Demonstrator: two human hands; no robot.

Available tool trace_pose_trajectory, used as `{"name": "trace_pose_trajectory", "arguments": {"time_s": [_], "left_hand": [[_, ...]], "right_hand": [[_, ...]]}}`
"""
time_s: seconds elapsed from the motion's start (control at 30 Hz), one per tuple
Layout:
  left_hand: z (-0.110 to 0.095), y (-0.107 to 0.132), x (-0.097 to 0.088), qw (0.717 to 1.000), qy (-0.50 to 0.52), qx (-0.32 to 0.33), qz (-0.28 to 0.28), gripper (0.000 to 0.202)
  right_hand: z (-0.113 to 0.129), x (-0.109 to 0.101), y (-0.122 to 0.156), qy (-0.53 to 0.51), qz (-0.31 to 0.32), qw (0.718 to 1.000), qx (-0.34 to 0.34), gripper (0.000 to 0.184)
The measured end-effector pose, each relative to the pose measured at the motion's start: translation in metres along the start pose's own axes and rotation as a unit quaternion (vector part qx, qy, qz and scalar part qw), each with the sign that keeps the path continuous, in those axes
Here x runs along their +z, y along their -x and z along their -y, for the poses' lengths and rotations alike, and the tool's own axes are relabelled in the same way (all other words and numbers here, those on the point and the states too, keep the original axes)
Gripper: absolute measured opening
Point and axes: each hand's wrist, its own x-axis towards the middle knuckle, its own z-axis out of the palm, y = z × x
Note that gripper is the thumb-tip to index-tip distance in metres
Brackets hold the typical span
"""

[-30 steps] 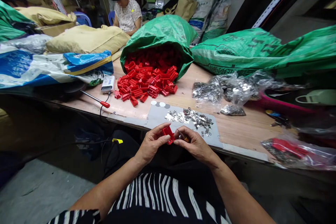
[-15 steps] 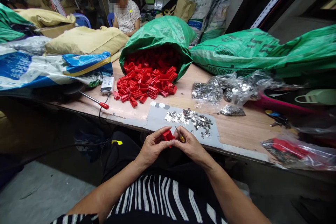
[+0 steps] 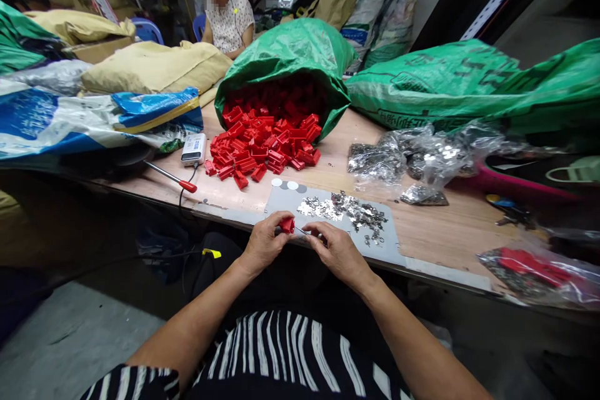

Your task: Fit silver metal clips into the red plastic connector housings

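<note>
Between the thumb and fingers of my left hand is a small red plastic part, held over the table's front edge. My right hand is closed on a thin pointed metal tool, perhaps tweezers; its tip points left at the red part. Most of that tool is hidden by my fingers. Just beyond my hands, small silvery metal pieces lie spread on a grey mat. Similar red parts spill in a heap from the mouth of a green woven sack.
Clear bags of metal pieces lie at the right, with another bag near the front edge. A red-handled rod and a white cabled device are on the left. Beyond the sacks sits another person.
My left hand has moved slightly left and up with the red part. My hands have drawn a little apart, and the tool's tip has swung from pointing upward to pointing left at the part.
</note>
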Motion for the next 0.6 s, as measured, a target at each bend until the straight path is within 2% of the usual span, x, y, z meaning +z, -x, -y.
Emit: {"name": "trace_pose_trajectory", "arguments": {"time_s": [0.17, 0.6], "left_hand": [[0.0047, -0.0019, 0.002, 0.999, -0.015, 0.032, 0.008, 0.037], [0.0043, -0.0024, -0.0005, 1.0, 0.001, -0.007, 0.024, 0.033]], "right_hand": [[-0.0035, 0.0025, -0.0044, 0.019, 0.009, 1.0, -0.016, 0.017], [-0.0082, 0.0015, -0.0077, 0.032, 0.036, 0.998, -0.041, 0.018]]}}
